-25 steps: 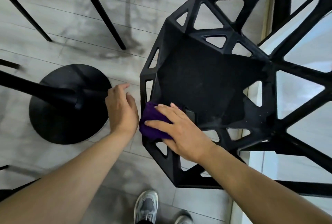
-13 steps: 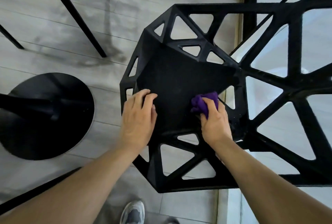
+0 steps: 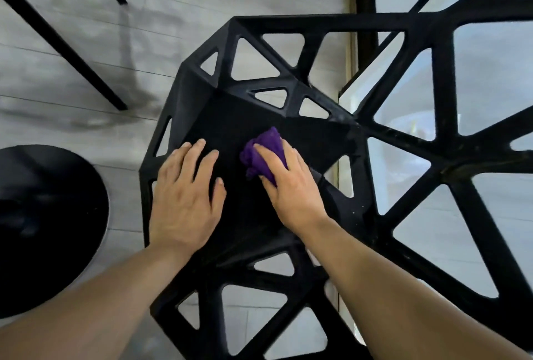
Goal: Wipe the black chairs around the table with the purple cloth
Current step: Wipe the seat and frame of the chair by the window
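Observation:
A black chair with triangular cut-outs fills the middle of the head view, seen from above. Its flat seat panel lies under both hands. My right hand presses the bunched purple cloth against the middle of the seat, fingers laid over the cloth. My left hand rests flat on the left part of the seat, fingers straight and spread. The chair's back frame rises at the right.
A round black table base sits on the grey floor at the left. Thin black legs of another chair cross the upper left. A glass panel with a pale frame stands behind the chair's back.
My right hand slid the cloth from the seat's right side toward its middle. My left hand moved further onto the seat. The view drew closer to the chair.

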